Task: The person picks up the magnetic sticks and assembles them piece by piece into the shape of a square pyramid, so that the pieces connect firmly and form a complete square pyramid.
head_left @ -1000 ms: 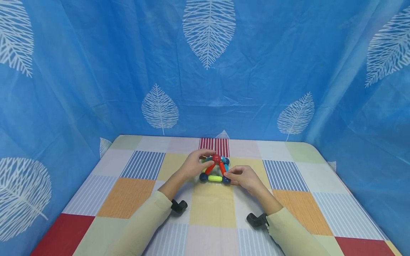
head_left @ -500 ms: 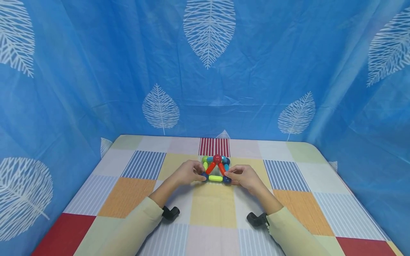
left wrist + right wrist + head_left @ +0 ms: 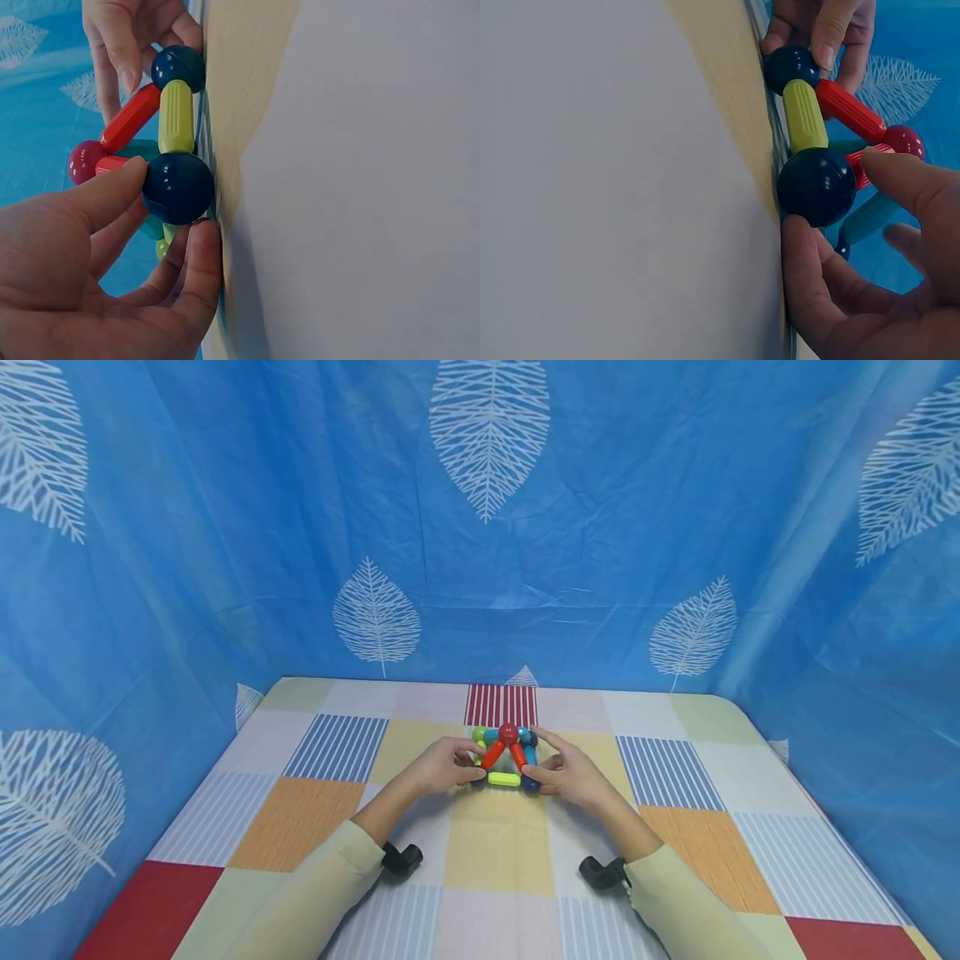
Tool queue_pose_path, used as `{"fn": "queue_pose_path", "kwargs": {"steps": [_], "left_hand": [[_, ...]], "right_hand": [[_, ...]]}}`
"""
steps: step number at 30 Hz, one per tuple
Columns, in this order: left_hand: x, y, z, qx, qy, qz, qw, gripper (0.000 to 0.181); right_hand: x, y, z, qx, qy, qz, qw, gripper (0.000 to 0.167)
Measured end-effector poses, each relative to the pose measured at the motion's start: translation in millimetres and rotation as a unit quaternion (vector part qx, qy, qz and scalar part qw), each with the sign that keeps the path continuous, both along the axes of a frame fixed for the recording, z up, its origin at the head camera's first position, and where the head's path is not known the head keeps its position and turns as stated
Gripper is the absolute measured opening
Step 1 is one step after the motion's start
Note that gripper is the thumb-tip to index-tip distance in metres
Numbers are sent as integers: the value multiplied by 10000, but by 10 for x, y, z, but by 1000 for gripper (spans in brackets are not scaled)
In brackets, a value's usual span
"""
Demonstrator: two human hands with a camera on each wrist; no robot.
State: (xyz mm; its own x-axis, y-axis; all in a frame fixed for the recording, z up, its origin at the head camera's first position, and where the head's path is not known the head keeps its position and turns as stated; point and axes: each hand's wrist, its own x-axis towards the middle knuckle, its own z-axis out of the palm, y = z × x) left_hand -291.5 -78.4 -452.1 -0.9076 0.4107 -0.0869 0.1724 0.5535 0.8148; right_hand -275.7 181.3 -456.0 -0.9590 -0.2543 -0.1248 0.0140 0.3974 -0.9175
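Note:
A pyramid-like frame of magnetic balls and rods rests on the tablecloth between my hands. Its red ball (image 3: 508, 733) forms the top, and two red rods (image 3: 492, 755) slope to the front corners. A yellow-green rod (image 3: 504, 779) joins the front dark blue balls (image 3: 178, 188). My left hand (image 3: 438, 766) pinches the left front corner, thumb beside the ball and fingers below it. At the right front corner, my right hand (image 3: 573, 774) holds the dark blue ball (image 3: 817, 187), its thumb against the red rod. In the head view its index finger reaches toward the back.
Blue rods (image 3: 492, 735) and a green ball (image 3: 480, 734) make up the frame's back part. The patchwork tablecloth (image 3: 495, 843) covers the table. Blue curtains (image 3: 525, 568) with white leaf prints stand behind and at both sides.
My left hand has come down from the red top ball to the left front corner. My right hand stays at its corner, with the index finger now stretched toward the back.

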Motion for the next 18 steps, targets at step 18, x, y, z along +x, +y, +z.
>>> {"fn": "queue_pose_path", "kwargs": {"steps": [18], "left_hand": [[8,3,-19,145,-143,54,9998,27]], "right_hand": [[3,-35,19,463,106,76,9988,70]]}}
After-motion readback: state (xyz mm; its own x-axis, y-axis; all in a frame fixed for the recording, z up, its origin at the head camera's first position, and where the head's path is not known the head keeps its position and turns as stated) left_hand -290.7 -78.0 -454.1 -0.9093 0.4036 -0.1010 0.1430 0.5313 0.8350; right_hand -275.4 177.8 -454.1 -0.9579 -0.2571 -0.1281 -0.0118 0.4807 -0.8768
